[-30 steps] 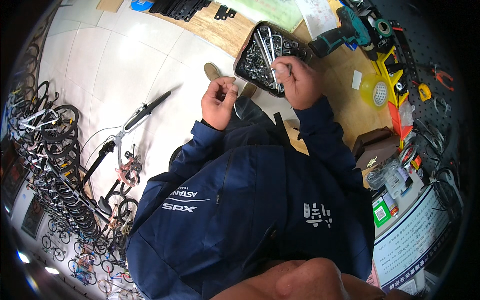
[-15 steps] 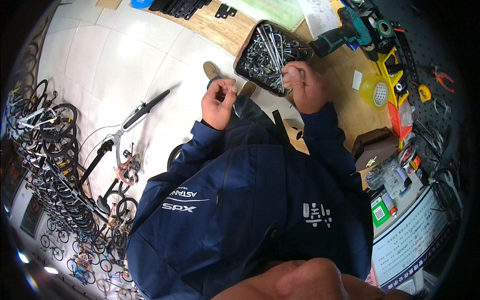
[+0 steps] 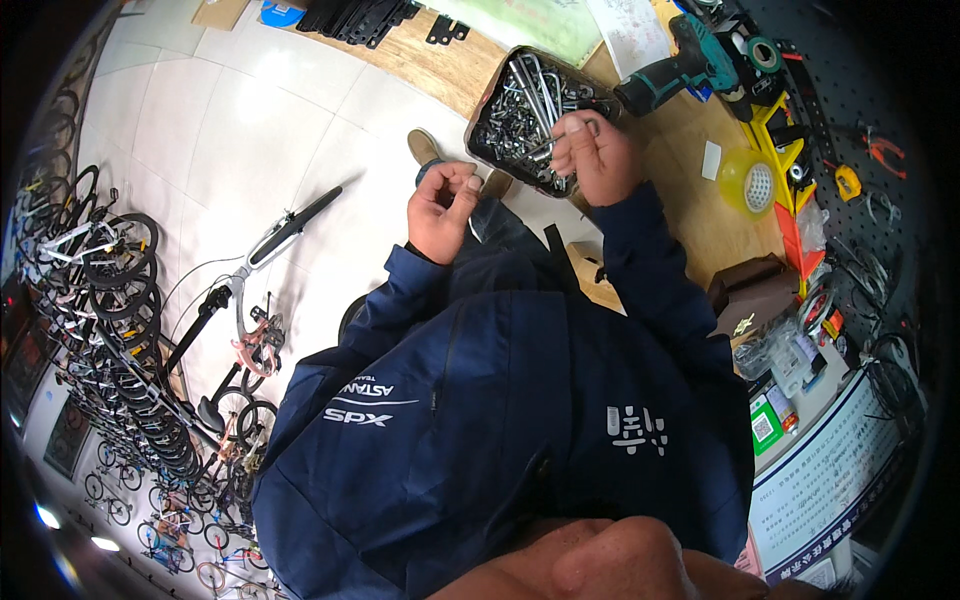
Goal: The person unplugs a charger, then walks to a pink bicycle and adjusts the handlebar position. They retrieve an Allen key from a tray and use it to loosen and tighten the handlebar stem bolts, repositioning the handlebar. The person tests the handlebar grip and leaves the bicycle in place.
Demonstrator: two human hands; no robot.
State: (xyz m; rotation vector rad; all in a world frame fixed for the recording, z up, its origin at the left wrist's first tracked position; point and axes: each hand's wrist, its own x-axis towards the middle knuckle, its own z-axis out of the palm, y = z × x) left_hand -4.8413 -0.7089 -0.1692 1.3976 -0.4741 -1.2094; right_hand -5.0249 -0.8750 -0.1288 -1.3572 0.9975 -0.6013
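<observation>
My right hand [image 3: 598, 160] is at the near right edge of a rectangular tin box [image 3: 476, 150], its fingers closed around a thin metal rod that looks like a hex key [image 3: 541, 151]. Part of the rod hides behind the fingers. Loose bolts and small metal parts [image 3: 505, 128] fill the box, with several longer rods and keys [image 3: 535, 88] lying on top. To the left, away from the box, my left hand [image 3: 440, 212] is raised above my lap. Its thumb and forefinger are pinched together; whatever is between them is too small to make out.
On the wooden bench [image 3: 690, 215] lie a teal cordless drill [image 3: 690, 65], a roll of clear tape [image 3: 747, 184] and a brown box [image 3: 750, 290]. Black metal brackets [image 3: 355, 20] lie along its far edge. A bicycle frame [image 3: 238, 285] and rows of bicycles [image 3: 120, 350] stand on the left.
My right hand has shifted slightly up and left over the box edge, turning a little, with the rod still in its fingers. The left hand has barely moved.
</observation>
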